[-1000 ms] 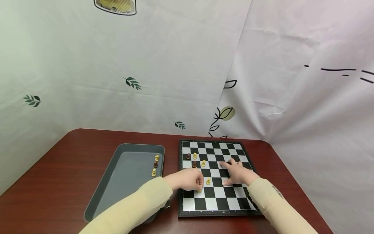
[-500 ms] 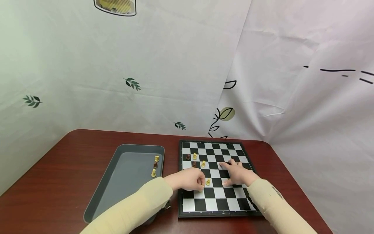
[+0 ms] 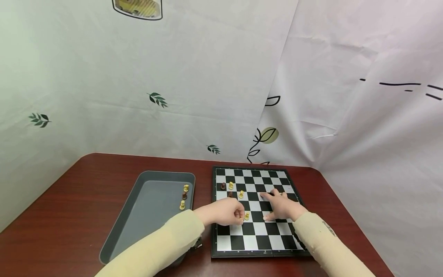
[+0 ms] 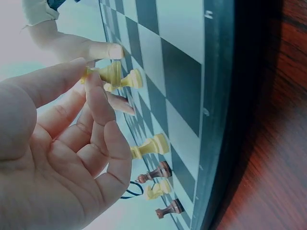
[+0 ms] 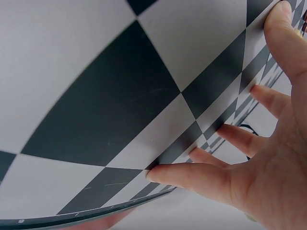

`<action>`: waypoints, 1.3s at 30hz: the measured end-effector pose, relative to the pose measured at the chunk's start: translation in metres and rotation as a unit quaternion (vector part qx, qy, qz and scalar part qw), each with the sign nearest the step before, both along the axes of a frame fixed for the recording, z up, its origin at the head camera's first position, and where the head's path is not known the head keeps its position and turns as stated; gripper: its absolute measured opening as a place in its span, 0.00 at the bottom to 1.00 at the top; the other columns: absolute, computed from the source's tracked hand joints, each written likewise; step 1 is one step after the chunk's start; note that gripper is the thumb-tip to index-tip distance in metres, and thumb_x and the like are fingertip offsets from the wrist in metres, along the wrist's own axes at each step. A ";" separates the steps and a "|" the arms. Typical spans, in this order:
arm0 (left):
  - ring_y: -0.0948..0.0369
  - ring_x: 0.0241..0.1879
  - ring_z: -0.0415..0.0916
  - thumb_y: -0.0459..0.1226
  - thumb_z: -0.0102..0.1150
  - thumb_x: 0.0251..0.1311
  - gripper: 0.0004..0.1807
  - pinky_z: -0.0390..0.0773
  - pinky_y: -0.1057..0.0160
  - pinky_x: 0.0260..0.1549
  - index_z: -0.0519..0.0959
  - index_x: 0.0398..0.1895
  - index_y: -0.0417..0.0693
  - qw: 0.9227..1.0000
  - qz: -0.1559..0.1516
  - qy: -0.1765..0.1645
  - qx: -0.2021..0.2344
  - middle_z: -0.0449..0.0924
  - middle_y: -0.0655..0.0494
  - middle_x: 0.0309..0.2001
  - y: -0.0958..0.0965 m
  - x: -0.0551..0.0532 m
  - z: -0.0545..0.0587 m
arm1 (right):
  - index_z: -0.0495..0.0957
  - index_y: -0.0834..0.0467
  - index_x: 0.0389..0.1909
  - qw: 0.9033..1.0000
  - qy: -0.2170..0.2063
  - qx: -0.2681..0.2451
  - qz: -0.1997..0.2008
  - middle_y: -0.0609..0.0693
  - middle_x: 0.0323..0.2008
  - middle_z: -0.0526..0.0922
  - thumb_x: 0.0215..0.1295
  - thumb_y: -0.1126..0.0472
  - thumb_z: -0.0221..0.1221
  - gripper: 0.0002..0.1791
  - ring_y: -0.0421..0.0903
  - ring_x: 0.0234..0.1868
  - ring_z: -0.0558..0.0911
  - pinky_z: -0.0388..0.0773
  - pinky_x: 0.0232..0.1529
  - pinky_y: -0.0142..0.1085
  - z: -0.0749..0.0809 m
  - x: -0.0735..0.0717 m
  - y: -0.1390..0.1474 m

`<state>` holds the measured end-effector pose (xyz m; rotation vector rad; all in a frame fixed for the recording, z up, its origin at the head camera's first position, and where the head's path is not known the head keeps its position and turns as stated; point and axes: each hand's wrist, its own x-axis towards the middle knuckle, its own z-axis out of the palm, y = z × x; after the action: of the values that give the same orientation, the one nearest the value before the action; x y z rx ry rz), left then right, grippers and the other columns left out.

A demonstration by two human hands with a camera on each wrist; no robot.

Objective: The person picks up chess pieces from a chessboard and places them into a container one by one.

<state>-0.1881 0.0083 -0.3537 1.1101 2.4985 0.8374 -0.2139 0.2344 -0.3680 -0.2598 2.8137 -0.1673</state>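
My left hand (image 3: 226,212) is over the left part of the chessboard (image 3: 273,242), pinching a yellow chess piece (image 4: 111,73) between thumb and forefinger. In the left wrist view that piece looks lifted off the squares, beside a standing yellow pawn (image 4: 132,79). More pieces stand beyond the hand: a yellow piece (image 3: 241,194), a yellow knight (image 4: 158,190), a dark piece (image 4: 156,172) and a dark rook (image 4: 170,209). On the board's right side my right hand (image 3: 282,206) rests by its fingertips, the fingers spread and holding nothing.
A grey tray (image 3: 152,215) lies left of the board on the dark red table (image 3: 69,204). Along its right side stand two yellow pieces, a knight-like one (image 3: 186,188) and a pawn-like one (image 3: 182,205), with a dark piece (image 3: 185,195) between them. A pale cloth (image 3: 207,77) hangs behind.
My left hand has shifted slightly right, towards the standing yellow pawn. The yellow piece seen under its fingertips earlier has left that white square. My right hand stays put.
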 end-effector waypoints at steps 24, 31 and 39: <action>0.69 0.23 0.66 0.33 0.60 0.58 0.05 0.68 0.70 0.26 0.80 0.26 0.50 0.999 0.029 -0.009 0.042 0.72 0.64 0.21 -0.024 0.003 0.018 | 0.64 0.54 0.66 1.000 0.001 -0.003 0.004 0.63 0.56 0.64 0.44 0.49 0.71 0.46 0.68 0.56 0.65 0.71 0.48 0.58 0.000 0.001 0.002; 0.68 0.24 0.67 0.34 0.59 0.60 0.04 0.69 0.69 0.27 0.80 0.28 0.51 0.998 0.043 -0.012 0.050 0.72 0.64 0.22 -0.036 0.003 0.025 | 0.64 0.53 0.66 1.000 -0.002 -0.004 0.002 0.63 0.57 0.63 0.44 0.49 0.71 0.46 0.68 0.57 0.64 0.70 0.48 0.59 0.000 0.001 0.002; 0.68 0.25 0.67 0.34 0.59 0.60 0.02 0.70 0.69 0.28 0.80 0.30 0.48 0.996 0.055 0.002 0.068 0.73 0.63 0.23 -0.058 0.000 0.028 | 0.64 0.53 0.67 1.000 -0.004 -0.002 0.002 0.64 0.58 0.63 0.45 0.49 0.71 0.46 0.69 0.59 0.63 0.70 0.48 0.60 0.001 0.001 0.001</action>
<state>-0.1885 -0.0492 -0.3255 1.0244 2.5576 1.0511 -0.2132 0.2349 -0.3674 -0.2652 2.8058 -0.1739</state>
